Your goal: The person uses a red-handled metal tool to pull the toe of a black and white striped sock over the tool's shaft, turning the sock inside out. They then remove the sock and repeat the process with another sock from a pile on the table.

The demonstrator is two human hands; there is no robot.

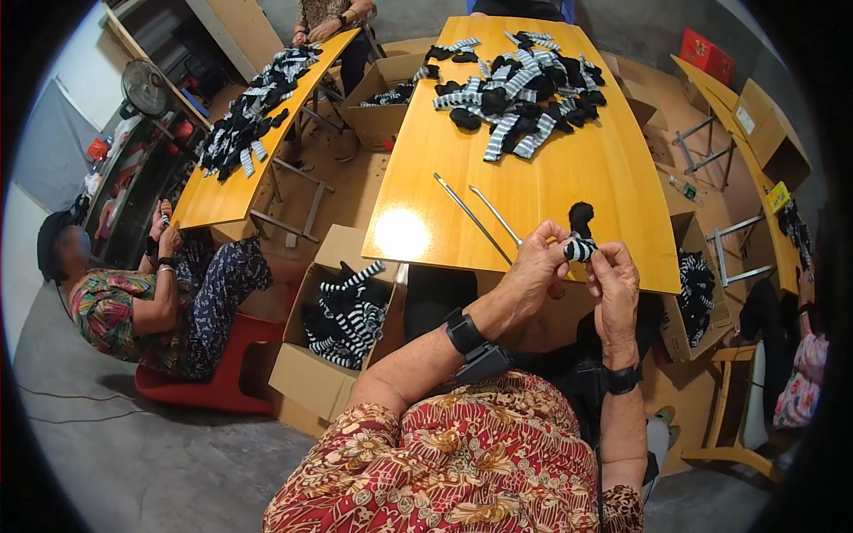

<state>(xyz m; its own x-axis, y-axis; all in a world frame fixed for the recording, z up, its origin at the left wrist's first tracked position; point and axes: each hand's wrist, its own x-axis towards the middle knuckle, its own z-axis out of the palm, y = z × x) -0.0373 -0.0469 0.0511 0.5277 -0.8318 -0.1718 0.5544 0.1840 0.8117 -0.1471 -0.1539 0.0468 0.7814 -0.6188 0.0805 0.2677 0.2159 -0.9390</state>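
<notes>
Between my two hands, over the near edge of the yellow table, is a black sock with a black-and-white striped cuff. My left hand pinches the striped part from the left. From the right, the fingers of my right hand close on the same striped part. The black foot end stands up beyond my fingers. On the table to the left of my hands lie two thin rods, a dark one and a silver metal one. A pile of striped and black socks covers the far part of the table.
Left of me an open cardboard box holds striped socks; another box stands at the right. A person sits on a red stool at a second sock-covered table. Other people work at the far left and right edge.
</notes>
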